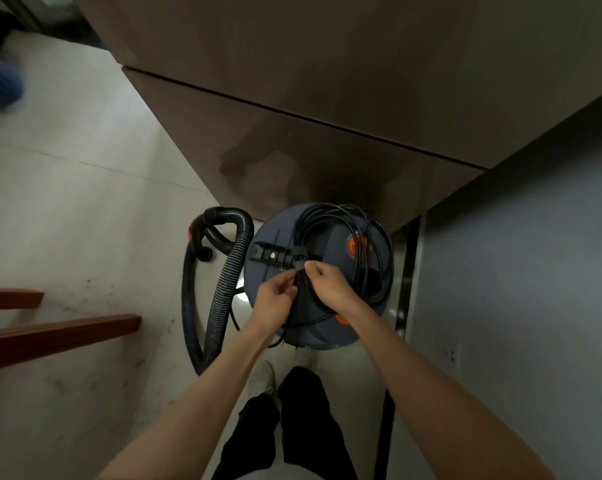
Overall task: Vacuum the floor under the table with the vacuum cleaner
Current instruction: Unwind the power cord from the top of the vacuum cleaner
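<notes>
Your left hand (275,296) and right hand (327,284) both pinch the limp black power cord (330,216) coiled atop the vacuum cleaner (327,327); that canister looks heavy and rigid; lift it by the top handle (268,253), just left of the cord; the ribbed hose (228,271) flexes.
</notes>
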